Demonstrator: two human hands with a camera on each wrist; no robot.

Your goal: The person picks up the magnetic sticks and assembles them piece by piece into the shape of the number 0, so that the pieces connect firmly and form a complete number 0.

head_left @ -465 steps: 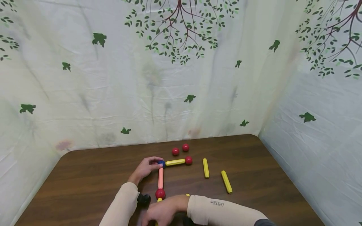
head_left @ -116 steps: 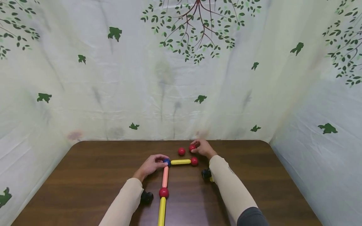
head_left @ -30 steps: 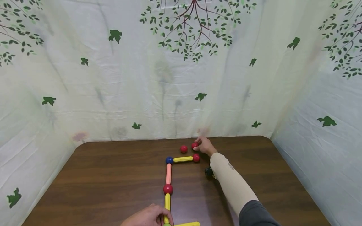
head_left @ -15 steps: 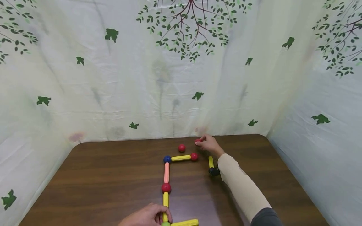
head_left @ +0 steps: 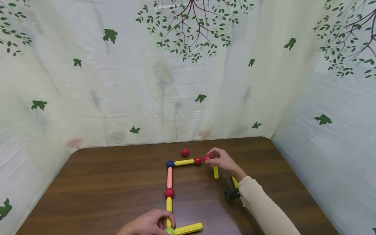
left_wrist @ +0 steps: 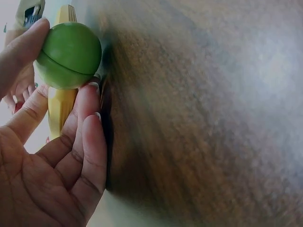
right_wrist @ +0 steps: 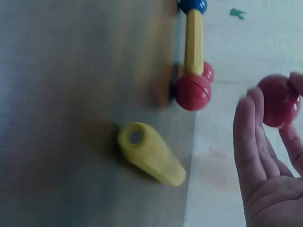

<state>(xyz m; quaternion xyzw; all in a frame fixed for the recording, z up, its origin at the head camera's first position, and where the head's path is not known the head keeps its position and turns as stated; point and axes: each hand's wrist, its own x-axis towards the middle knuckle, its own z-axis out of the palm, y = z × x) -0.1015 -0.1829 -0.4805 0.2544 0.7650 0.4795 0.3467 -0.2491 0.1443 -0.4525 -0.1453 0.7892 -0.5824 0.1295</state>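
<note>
My right hand (head_left: 224, 161) pinches a red ball (right_wrist: 279, 101) between thumb and fingers, raised off the table beside the chain's red end ball (head_left: 198, 160). Down at the near edge of the head view, my left hand (head_left: 148, 223) holds a green ball (left_wrist: 71, 54) by thumb and fingertips. Two yellow sticks meet that ball: one (head_left: 169, 204) runs away from me, the other (head_left: 188, 229) points right. Beyond come a red ball (head_left: 169, 193), a pink stick (head_left: 169, 178), a blue ball (head_left: 170, 164) and a yellow stick (head_left: 184, 162) to the end ball.
A loose red ball (head_left: 185, 152) lies behind the far yellow stick. Right of the chain lie a loose yellow stick (head_left: 216, 173), with a hole in its end, and another stick (head_left: 234, 182) partly hidden by my right wrist camera (head_left: 232, 194). A printed curtain (head_left: 117, 98) hangs behind the table (head_left: 117, 182).
My left hand has left the blue ball for the green one at the near end. My right hand has lifted a red ball from the back and brought it nearer, beside the end ball.
</note>
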